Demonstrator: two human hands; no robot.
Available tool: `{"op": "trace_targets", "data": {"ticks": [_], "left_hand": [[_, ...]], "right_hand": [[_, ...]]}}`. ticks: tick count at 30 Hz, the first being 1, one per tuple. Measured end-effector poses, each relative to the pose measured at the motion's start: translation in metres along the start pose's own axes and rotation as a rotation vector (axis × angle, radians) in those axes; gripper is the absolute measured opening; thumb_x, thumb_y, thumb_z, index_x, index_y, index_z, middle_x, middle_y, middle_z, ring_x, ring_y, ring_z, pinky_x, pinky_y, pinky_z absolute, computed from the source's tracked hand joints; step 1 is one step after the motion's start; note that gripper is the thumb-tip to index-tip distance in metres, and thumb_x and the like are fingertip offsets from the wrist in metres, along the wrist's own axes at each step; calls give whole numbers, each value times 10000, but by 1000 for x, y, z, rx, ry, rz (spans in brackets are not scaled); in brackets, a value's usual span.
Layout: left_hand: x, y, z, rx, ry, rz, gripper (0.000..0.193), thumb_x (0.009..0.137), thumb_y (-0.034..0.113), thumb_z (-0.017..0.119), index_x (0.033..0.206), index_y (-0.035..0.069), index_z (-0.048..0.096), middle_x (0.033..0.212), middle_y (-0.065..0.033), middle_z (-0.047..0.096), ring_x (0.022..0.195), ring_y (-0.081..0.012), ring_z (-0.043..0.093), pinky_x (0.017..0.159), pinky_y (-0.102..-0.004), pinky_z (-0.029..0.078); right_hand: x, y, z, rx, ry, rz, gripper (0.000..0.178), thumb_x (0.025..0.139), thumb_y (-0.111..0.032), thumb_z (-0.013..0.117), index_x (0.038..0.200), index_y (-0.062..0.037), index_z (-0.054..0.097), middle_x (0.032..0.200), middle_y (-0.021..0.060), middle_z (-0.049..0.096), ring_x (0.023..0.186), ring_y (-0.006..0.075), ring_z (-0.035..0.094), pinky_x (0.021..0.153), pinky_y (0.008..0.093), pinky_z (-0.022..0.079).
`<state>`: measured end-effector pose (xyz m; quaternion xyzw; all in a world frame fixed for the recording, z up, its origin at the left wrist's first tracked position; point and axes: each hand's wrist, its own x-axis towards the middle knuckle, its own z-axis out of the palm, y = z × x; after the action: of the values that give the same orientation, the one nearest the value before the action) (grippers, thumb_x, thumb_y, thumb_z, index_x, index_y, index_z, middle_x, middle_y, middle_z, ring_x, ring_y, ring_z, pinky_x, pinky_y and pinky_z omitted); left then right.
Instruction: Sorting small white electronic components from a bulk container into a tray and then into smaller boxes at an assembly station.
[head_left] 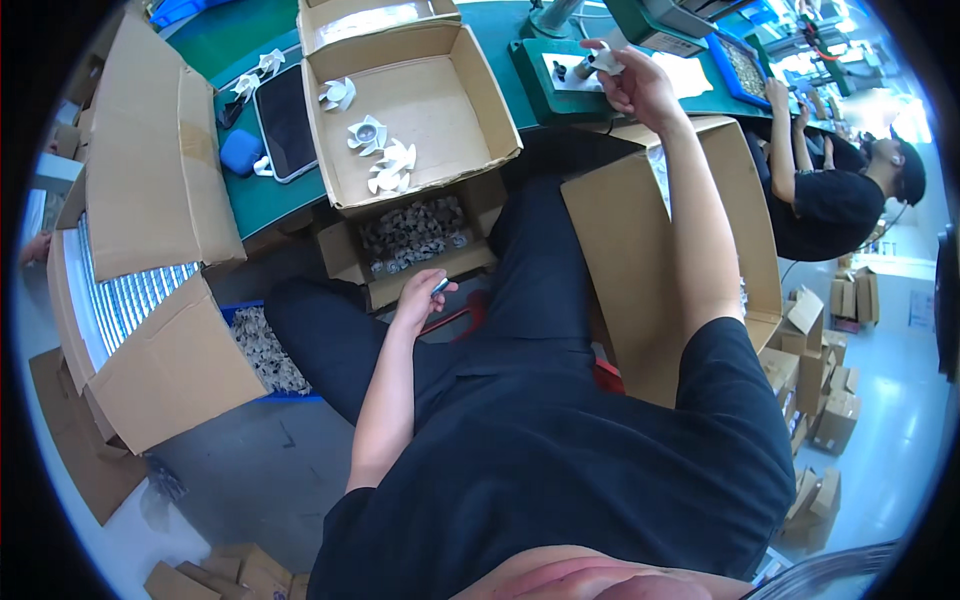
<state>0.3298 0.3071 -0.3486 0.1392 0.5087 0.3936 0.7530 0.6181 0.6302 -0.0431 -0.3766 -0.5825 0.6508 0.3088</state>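
Note:
My left hand (415,300) is held over my lap with its fingers closed on a small shiny metal cylinder (440,287). Stretched out to the far right, my right hand (645,92) grips a white fan impeller (606,61) at the green machine base (540,85). A dark cylindrical fixture (583,68) stands on that base, right beside the impeller; whether the two touch I cannot tell. Several white impellers, one of them (367,134) with a grey hub, lie along the left side of an open cardboard box (430,95) on the bench.
A tablet-like black device (286,122) and a blue case (240,152) lie left of the box. Below it, a carton (380,290) holds many small metal parts. Large open cartons flank me: one left (170,370), one right (640,280). A co-worker (840,205) sits at the far right.

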Motion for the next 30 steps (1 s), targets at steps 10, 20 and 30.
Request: {"op": "trace_targets", "data": {"ticks": [10,20,30], "left_hand": [[17,3,9,9,-20,-45,346,1025,291,599,1257,35,575,960,-87,726,639,-57,548,541,-205,456],[21,1,20,47,18,-66,355,1016,298,611,1251,34,582,961,-92,735,622,-60,551,524,-204,453],[22,0,18,16,9,-42,310,1016,277,616,1226,52,579,961,-76,718,655,-66,533,576,-234,461]], "right_hand": [[2,-7,3,-210,163,134,424,1042,-381,584,1326,-68,616,719,4,499,512,41,416,371,174,296],[30,8,-54,-82,169,157,266,1022,-237,586,1188,-39,648,795,23,603,553,67,504,421,175,349],[59,21,-78,-743,575,-154,192,939,-97,576,1011,19,711,915,87,680,647,145,603,541,279,446]]}}
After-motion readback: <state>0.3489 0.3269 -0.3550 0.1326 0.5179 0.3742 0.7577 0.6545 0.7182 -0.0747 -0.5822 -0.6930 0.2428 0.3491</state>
